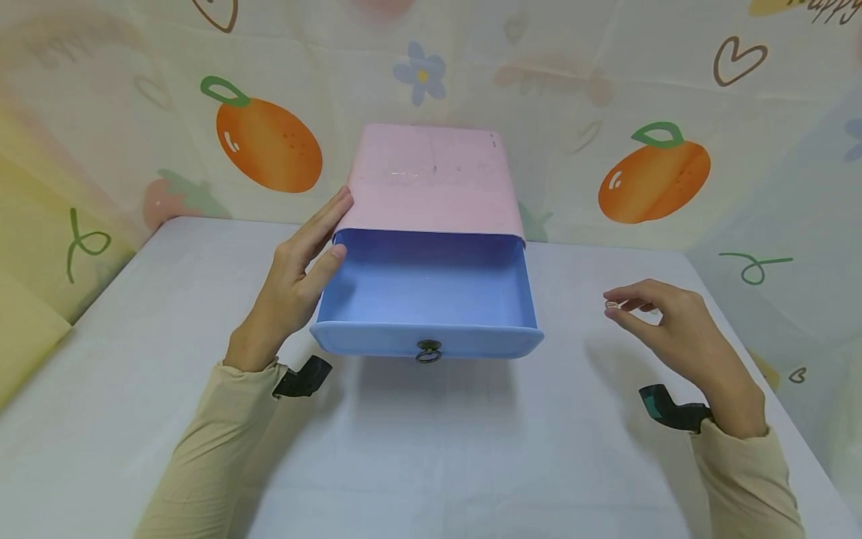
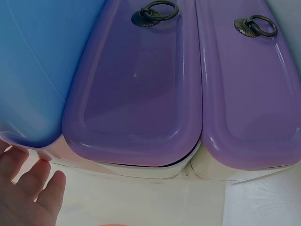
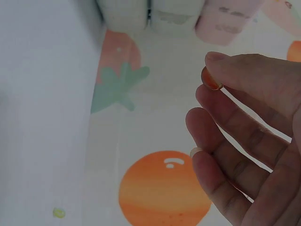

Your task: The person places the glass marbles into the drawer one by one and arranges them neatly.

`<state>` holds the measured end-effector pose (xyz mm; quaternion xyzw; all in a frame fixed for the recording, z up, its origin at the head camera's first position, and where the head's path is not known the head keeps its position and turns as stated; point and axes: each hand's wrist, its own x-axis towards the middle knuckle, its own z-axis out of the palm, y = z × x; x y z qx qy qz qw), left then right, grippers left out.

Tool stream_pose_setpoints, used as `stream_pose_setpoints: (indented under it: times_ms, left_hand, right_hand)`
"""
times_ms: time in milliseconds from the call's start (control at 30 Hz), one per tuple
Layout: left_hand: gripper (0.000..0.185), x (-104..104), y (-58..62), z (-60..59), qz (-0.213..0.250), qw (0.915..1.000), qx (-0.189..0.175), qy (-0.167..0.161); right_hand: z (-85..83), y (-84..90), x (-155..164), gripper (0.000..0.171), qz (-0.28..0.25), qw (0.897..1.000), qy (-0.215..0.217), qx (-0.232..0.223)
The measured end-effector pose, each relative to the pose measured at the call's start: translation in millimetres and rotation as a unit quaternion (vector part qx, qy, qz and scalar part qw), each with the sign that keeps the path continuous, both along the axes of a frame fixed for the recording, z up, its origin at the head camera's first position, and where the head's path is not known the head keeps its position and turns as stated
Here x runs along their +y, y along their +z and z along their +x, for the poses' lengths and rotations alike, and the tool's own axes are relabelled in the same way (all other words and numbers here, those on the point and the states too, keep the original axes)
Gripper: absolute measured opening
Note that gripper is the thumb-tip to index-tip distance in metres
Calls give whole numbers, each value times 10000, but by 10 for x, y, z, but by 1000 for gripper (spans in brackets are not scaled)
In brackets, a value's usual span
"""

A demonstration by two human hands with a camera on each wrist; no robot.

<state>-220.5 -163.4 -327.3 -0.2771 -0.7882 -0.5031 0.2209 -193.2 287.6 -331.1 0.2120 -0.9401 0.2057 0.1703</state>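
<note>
A pink drawer cabinet [image 1: 431,180] stands at the middle back of the table, its blue drawer [image 1: 377,340] pulled out with nothing visible inside. A dark metal ring pull [image 1: 428,352] is fixed to the drawer front. My left hand [image 1: 286,292] rests along the cabinet's left side, fingers extended, thumb by the drawer's side wall. Two purple drawers [image 2: 136,94], closed, appear below the blue one in the left wrist view. To the right, my right hand [image 1: 680,326] pinches a small, round, shiny orange-brown piece [image 3: 210,81] between thumb and index finger, which partly hide it.
A white cloth covers the table [image 1: 431,464]. Behind the cabinet hangs a pale curtain [image 1: 559,112] printed with oranges, hearts and flowers. The curtain also runs along both sides. Dark wrist straps [image 1: 303,376] show at both cuffs.
</note>
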Motion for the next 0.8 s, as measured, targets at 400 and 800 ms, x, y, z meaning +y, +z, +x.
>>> stream_pose_setpoints:
  times_ms: [400, 800]
  left_hand:
    - [52, -14, -10, -13, -71, 10000, 46, 1]
    - [52, -13, -28, -20, 64, 9999, 78, -94]
  right_hand:
    - [21, 32, -60, 26, -51, 9996, 115, 246]
    - [86, 117, -187, 29, -39, 9990, 205, 387]
